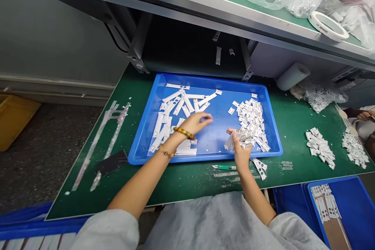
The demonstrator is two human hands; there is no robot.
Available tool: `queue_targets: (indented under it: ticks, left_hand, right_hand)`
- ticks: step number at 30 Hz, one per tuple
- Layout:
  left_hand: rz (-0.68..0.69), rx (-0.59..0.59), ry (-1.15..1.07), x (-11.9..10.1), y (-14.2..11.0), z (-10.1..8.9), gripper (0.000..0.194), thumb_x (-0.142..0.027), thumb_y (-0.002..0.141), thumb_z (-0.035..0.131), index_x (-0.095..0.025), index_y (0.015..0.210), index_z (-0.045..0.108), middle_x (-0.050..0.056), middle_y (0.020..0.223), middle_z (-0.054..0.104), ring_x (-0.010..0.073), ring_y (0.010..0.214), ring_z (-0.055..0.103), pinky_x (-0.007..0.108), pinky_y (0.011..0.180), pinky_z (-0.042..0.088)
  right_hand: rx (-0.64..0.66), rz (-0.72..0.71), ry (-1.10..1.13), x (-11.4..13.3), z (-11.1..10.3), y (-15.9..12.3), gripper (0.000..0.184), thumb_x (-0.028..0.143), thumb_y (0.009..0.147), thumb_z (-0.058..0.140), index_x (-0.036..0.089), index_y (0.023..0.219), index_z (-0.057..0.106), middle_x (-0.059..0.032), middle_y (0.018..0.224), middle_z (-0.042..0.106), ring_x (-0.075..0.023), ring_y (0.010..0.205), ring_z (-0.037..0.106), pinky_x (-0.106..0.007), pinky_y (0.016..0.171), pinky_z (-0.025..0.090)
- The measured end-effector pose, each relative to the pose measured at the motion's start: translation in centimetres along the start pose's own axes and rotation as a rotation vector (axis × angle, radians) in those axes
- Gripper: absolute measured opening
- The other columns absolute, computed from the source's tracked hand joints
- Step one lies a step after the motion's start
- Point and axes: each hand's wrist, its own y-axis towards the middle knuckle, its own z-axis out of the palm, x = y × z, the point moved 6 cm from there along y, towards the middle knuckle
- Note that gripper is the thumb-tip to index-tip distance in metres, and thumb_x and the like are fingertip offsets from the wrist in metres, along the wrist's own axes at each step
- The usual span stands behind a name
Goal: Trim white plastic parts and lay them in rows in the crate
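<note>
My left hand point(197, 122) is over the middle of a blue tray point(218, 160), its fingers loosely bent and somewhat apart. Nothing shows between them. Below and left of it, long white plastic strips point(159, 125) lie scattered in the tray. My right hand point(241, 155) is closed round a bunch of white plastic pieces point(230, 142) at the tray's front right. Behind and beside this hand, a heap of small white plastic pieces point(250, 113) fills the tray's right side; where the held bunch ends and the heap begins is hard to tell.
A green cutter point(225, 167) lies before the tray. White pieces form two piles point(320, 147) on the green table point(187, 181) at right. A dark conveyor belt point(187, 47) ends behind the tray. Overhead, a shelf point(205, 13) holds a tape roll point(328, 26). Another person's hand point(365, 115) is far right.
</note>
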Motion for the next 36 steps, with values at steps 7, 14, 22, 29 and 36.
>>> queue_targets:
  ticks: [7, 14, 22, 29, 36]
  left_hand:
    - [-0.137, -0.248, 0.242, 3.0, 9.2, 0.9, 0.051, -0.018, 0.082, 0.057, -0.006, 0.131, 0.052, 0.023, 0.136, 0.053, 0.0376, 0.130, 0.040, 0.050, 0.108, 0.031]
    - [-0.099, -0.274, 0.293, 4.2, 10.2, 0.7, 0.021, -0.011, 0.076, 0.056, -0.016, 0.093, 0.067, 0.017, 0.107, 0.065, 0.0393, 0.117, 0.044, 0.053, 0.096, 0.031]
    - [0.002, -0.308, 0.153, 4.5, 5.9, -1.6, 0.019, -0.023, 0.085, 0.048, -0.020, 0.079, 0.066, 0.012, 0.106, 0.066, 0.0323, 0.117, 0.044, 0.050, 0.104, 0.029]
    - [0.102, -0.243, -0.045, 3.0, 1.7, -2.0, 0.041, -0.037, 0.094, 0.028, -0.020, 0.074, 0.060, 0.009, 0.101, 0.067, 0.0232, 0.104, 0.058, 0.035, 0.096, 0.042]
    - [0.078, -0.164, -0.092, 0.8, -2.4, 0.1, 0.044, -0.042, 0.096, 0.024, -0.020, 0.075, 0.055, 0.004, 0.066, 0.063, 0.0197, 0.064, 0.062, 0.030, 0.065, 0.049]
  right_hand:
    - [0.063, -0.011, -0.179, -2.0, 0.3, -0.1, 0.040, 0.031, 0.074, 0.069, 0.018, 0.109, 0.056, -0.0054, 0.095, 0.066, -0.0189, 0.087, 0.063, -0.033, 0.081, 0.050]
    - [0.208, -0.106, -0.321, -1.2, 1.0, 0.5, 0.010, 0.025, 0.072, 0.062, 0.021, 0.081, 0.058, -0.0020, 0.083, 0.060, -0.0178, 0.078, 0.058, -0.030, 0.076, 0.046]
    - [0.441, 0.023, -0.463, -2.2, 2.6, -0.1, 0.026, 0.032, 0.080, 0.058, 0.022, 0.104, 0.057, 0.0038, 0.068, 0.057, -0.0156, 0.057, 0.050, -0.025, 0.059, 0.037]
    - [0.338, -0.003, -0.433, -2.4, 2.6, 0.8, 0.023, 0.035, 0.079, 0.059, 0.021, 0.097, 0.053, 0.0046, 0.067, 0.055, -0.0144, 0.058, 0.051, -0.025, 0.059, 0.039]
    - [0.100, 0.054, -0.040, -0.9, 4.0, 2.6, 0.040, 0.046, 0.071, 0.069, 0.021, 0.092, 0.046, 0.0046, 0.064, 0.058, -0.0145, 0.058, 0.057, -0.028, 0.062, 0.048]
